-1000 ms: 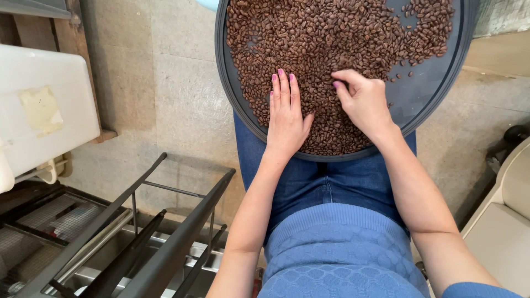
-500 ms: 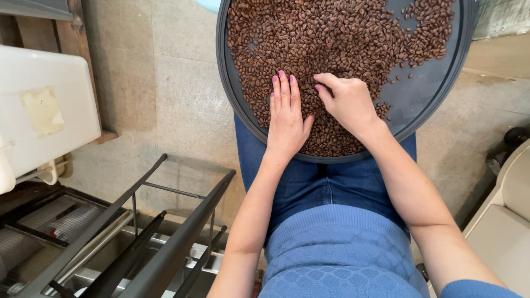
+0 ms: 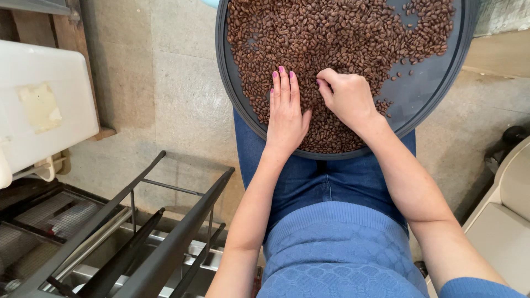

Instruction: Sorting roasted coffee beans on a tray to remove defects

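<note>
Brown glossy beans (image 3: 331, 33), round tray (image 3: 436, 83)

beans: brown roasted coffee beans (image 3: 331, 38), spread loose in one layer, thick from 9 to 1 o'clock of the tray, thin and scattered toward 3 o'clock
tray: round dark grey tray (image 3: 430, 94), flat on the lap, bare at its 4 o'clock side

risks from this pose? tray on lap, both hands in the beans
1. The round tray rests only on the lap and overhangs the knees; a shift could tip it.
2. Beans lie near the rim; sweeping by the right hand or left hand could push some onto the floor.
</note>
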